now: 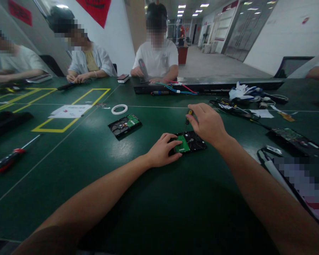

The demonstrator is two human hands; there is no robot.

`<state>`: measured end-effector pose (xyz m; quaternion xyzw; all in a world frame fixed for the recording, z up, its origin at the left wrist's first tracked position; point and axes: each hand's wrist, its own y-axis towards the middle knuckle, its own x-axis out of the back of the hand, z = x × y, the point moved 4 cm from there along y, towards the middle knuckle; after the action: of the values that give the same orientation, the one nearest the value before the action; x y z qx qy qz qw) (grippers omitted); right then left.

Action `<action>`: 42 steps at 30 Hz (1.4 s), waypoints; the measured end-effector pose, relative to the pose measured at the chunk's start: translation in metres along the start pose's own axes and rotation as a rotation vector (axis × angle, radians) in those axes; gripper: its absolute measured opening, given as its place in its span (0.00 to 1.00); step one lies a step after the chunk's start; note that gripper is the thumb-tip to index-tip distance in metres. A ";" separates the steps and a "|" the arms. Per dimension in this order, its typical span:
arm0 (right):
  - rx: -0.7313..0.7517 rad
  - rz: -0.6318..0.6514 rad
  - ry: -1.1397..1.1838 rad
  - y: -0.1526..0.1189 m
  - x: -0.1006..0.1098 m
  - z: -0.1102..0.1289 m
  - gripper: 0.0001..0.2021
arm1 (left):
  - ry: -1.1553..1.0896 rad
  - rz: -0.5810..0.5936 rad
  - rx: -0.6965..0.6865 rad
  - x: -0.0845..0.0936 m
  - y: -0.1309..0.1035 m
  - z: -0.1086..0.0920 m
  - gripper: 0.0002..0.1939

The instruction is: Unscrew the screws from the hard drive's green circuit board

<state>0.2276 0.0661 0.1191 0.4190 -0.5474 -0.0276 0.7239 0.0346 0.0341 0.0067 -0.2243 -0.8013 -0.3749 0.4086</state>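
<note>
A hard drive [192,141] lies on the green table with its green circuit board facing up. My left hand [163,150] grips its left end, fingers over the board and thumb along the near edge. In my right hand [208,122] is a small screwdriver [188,117] with a yellow and black handle, held upright between the fingertips. Its thin shaft points down at the far edge of the drive; whether the tip sits in a screw is too small to tell. A second hard drive [124,125] rests to the left, apart from both hands.
Left of the drives are a roll of white tape [119,109], a paper sheet [70,111] and a red-black screwdriver [9,159]. To the right lie white gloves [243,92], cables and another drive [297,141]. Several people sit around the table, one opposite holding a power tool [143,68].
</note>
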 end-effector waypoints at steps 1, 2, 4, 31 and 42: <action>0.000 -0.006 0.015 0.000 0.000 0.000 0.15 | 0.002 0.001 0.001 0.000 0.000 0.000 0.27; 0.002 -0.011 0.030 0.000 0.001 0.001 0.14 | 0.003 0.003 0.002 0.000 0.000 0.000 0.27; 0.004 -0.012 0.067 0.000 0.002 0.002 0.14 | 0.001 0.009 0.007 0.000 -0.001 0.000 0.27; -0.042 0.035 0.026 0.005 0.014 0.009 0.10 | -0.003 0.008 0.000 0.000 0.000 0.001 0.28; -0.063 0.109 0.017 0.010 0.016 0.006 0.07 | 0.002 0.021 0.009 0.001 0.000 0.000 0.27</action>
<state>0.2251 0.0611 0.1383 0.3656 -0.5620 -0.0018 0.7419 0.0338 0.0345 0.0078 -0.2305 -0.8002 -0.3671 0.4145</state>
